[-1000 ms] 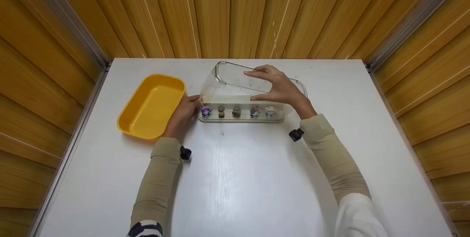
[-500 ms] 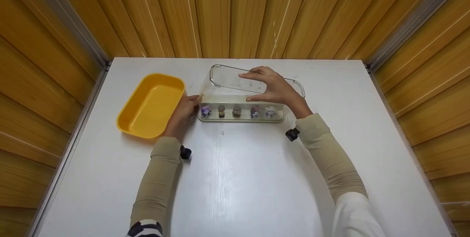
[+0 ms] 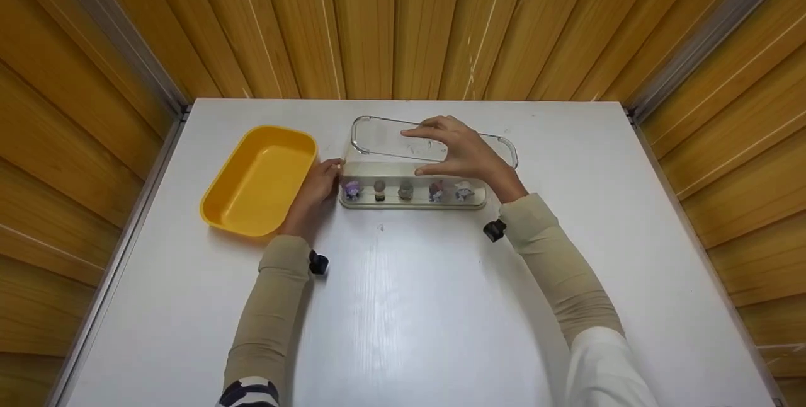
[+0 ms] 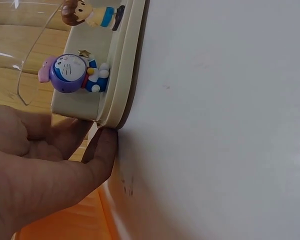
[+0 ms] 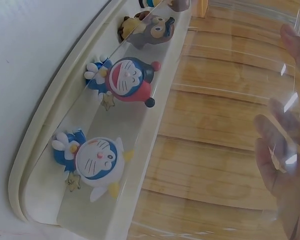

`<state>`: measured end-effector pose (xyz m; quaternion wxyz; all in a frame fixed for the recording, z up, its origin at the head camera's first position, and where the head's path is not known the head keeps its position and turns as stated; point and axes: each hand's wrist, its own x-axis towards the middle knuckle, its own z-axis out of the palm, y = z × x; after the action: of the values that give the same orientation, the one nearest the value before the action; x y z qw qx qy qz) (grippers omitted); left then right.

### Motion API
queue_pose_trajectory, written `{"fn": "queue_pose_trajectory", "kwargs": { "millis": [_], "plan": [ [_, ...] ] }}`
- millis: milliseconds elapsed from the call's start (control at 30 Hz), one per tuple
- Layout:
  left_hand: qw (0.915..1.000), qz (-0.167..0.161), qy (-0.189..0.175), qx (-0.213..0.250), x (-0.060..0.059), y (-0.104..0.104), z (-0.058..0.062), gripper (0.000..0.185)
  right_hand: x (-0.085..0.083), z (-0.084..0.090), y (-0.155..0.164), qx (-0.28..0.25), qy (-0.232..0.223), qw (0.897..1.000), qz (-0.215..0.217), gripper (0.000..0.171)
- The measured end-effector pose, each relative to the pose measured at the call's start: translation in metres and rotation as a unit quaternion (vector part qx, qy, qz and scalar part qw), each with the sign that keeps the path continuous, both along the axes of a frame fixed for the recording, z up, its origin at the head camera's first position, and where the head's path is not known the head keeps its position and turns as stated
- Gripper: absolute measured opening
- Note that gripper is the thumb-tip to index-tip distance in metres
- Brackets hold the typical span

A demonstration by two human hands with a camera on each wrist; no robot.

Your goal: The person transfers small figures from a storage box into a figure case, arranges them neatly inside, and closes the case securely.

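Note:
My right hand [image 3: 463, 152] holds a long clear cover [image 3: 381, 136], thumb and fingers spread across its width near the top. The cover surrounds a row of figurines on a cream display base [image 3: 412, 205]; its lower edge cuts across them in the right wrist view. A purple-hooded figurine [image 4: 67, 74] stands at the left end. At the right end are a white-hooded figurine [image 5: 97, 159] and a red-hooded one [image 5: 127, 77], with a brown figurine [image 5: 157, 31] beyond. My left hand [image 3: 318, 186] grips the base's left end, thumb at its front corner.
A yellow tub [image 3: 217, 218] stands to the left, close beside my left hand. Both lie on a white table [image 3: 403, 306], with the base towards its back edge. Wood-patterned panels [image 3: 365, 29] rise behind the table and on both sides.
My right hand has moved left and slightly towards me, bringing the clear cover down over the figurines. The left hand stays at the base's end; the tub has not moved.

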<state>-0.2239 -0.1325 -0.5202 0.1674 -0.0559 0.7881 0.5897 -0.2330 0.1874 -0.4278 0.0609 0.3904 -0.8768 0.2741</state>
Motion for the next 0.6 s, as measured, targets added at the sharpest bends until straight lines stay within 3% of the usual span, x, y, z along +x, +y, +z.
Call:
{"fn": "queue_pose_trajectory", "kwargs": {
  "millis": [200,433,600],
  "plan": [
    [0.9982,0.03,-0.009,0.051,-0.003,-0.001,-0.003,0.05,-0.003,-0.002,-0.006,0.021,-0.008,1.0,0.003,0.072],
    [0.9983,0.047,-0.023,0.028,-0.002,0.001,0.0,0.053,-0.006,-0.006,-0.016,0.041,-0.017,0.999,0.006,0.072],
    [0.9979,0.061,-0.009,0.02,-0.002,0.003,-0.001,0.046,-0.009,-0.008,-0.024,0.065,-0.035,0.997,0.009,0.07]
  ]
}}
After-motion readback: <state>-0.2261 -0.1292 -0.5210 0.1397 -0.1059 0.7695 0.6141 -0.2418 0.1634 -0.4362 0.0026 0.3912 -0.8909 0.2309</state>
